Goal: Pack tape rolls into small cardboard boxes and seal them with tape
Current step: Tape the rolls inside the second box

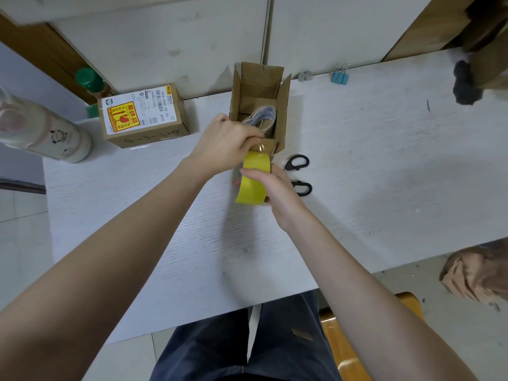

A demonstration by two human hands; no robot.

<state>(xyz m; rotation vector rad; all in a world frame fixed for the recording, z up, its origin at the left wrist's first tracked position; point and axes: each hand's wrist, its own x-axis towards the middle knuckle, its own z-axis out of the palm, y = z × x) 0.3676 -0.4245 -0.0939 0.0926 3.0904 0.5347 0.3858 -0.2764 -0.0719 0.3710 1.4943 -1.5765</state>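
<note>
Ok, my left hand pinches the near flap of the open box, tape roll inside; right hand grips yellow tape. Risk: flaps still up, strip may stick crooked

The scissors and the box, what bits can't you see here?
- Scissors, head view: blades hidden behind the right hand and yellow tape roll.
- Open box: near flap covered by the left hand.
- Sealed box: label print too small.
</note>
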